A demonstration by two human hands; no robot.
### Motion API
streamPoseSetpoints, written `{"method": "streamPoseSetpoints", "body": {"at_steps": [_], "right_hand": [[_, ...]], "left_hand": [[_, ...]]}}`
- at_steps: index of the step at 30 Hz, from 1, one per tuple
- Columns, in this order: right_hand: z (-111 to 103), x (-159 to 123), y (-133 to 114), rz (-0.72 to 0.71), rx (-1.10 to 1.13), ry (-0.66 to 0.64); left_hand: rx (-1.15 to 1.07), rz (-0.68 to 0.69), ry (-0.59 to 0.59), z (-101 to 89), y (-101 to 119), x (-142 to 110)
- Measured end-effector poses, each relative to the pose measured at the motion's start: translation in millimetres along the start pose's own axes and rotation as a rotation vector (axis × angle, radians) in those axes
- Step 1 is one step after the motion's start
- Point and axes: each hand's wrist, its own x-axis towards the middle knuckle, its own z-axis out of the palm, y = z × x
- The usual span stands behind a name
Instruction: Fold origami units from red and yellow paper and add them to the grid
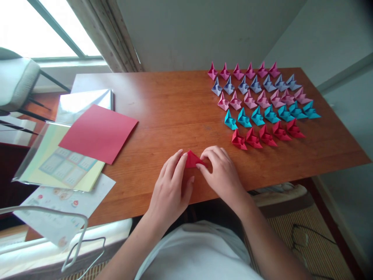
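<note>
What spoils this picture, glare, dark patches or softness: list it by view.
Head view: the large glass window is blown out to white; a pale sheen lies on the far left of the brown wooden table; the upper right corner darkens; the small red folded-paper triangle looks slightly soft, fine creases unclear.

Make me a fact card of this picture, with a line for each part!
Left hand: fingertips at the left side of the folded red paper
Right hand: thumb and finger at its right corner
Table: brown wood
Folded shapes, back to front: dark pink row, six; lavender row, seven; light pink row, seven; turquoise row, seven; red row, five
Other paper: red sheet partly over a yellow paper packet
</note>
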Motion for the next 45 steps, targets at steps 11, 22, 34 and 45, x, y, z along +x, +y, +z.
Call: {"method": "streamPoseSetpoints", "body": {"at_steps": [11,22,34,45], "right_hand": [[-20,-3,-1,-0.178,0.338,-0.042],[-30,-5,-8,-0.205,0.408,0.059],[-17,-17,-2,0.207,0.721,-0.021],[-18,-16,-4,0.166,0.655,0.007]], "left_hand": [[-0.216,-0.16,-0.002,-14.5,-11,16],[-0.86,-0.448,-0.06,-24.9,-6,25],[-1.17,-0.64,-0.001,-19.4,9,25],[-1.168,-0.657,-0.066,-19.7,12,22]]}}
